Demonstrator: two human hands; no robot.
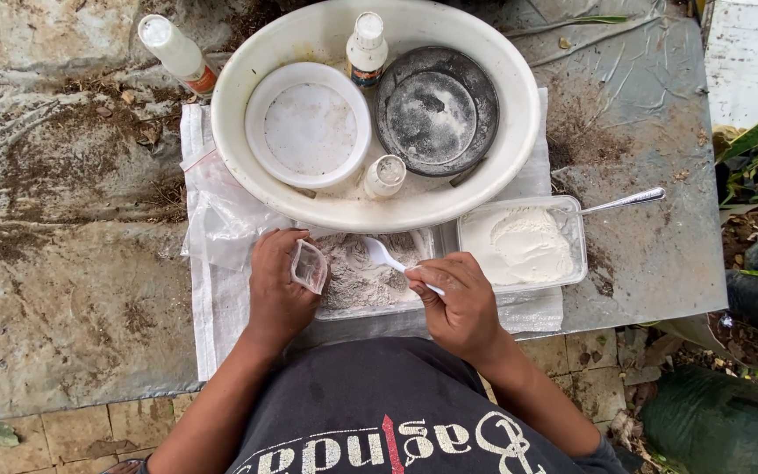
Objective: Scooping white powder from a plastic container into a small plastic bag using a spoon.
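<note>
In the middle of the frame, my left hand (278, 285) pinches a small bag (310, 265) and my right hand (458, 303) grips a white spoon (389, 258) over the tub (366, 274) of grey powder.

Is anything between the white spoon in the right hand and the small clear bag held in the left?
Nothing visible. The white plastic spoon in the right hand sits over the grey powder tray, and the small clear bag in the left hand is right beside it.

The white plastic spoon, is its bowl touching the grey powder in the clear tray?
Touching. The head view shows the white plastic spoon, held by the right hand, with its bowl resting on the grey powder, no gap visible.
</note>
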